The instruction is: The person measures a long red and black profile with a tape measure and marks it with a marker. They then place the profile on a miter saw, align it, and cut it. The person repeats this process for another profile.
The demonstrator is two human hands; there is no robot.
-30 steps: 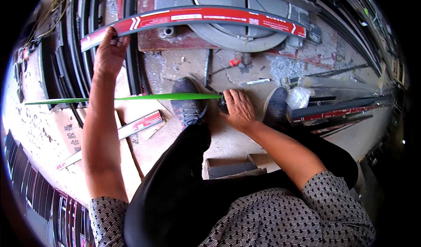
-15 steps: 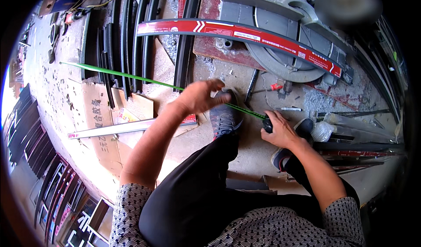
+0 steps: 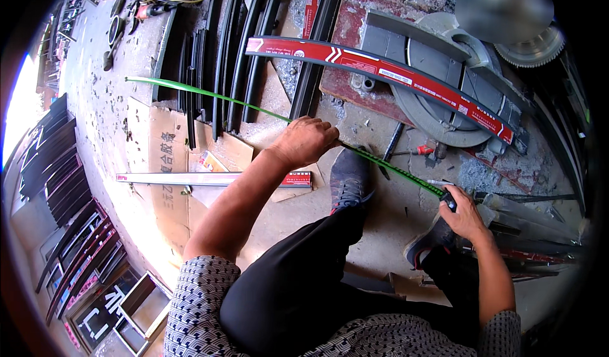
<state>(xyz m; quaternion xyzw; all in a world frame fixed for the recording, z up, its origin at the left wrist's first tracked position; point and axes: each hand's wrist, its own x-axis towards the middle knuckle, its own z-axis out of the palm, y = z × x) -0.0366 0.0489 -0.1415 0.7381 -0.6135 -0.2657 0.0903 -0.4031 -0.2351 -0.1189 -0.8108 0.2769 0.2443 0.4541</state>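
Note:
A green tape measure blade [image 3: 206, 93] stretches from the far left across to its dark case, slanting down to the right. My left hand [image 3: 304, 142] is closed around the blade partway along, palm down. In my right hand [image 3: 468, 215] is the tape measure case [image 3: 449, 200], mostly covered by the fingers. The blade's free end reaches out past my left hand, over dark metal profiles. Beyond my hands, a long profile with a red printed film [image 3: 393, 75] lies across the grey base of a mitre saw [image 3: 438, 65].
Several black profiles [image 3: 209, 71] lie at the far left, beside flattened cardboard [image 3: 162, 167]. A white and red strip [image 3: 184, 179] rests on the cardboard. A screwdriver with a red handle [image 3: 424, 149] lies near the saw. My shoe [image 3: 349, 179] stands below the blade.
My left hand has closed on the blade, where its fingers were apart before. My right hand has moved right with the case, and more blade spans between the hands. The view has shifted left.

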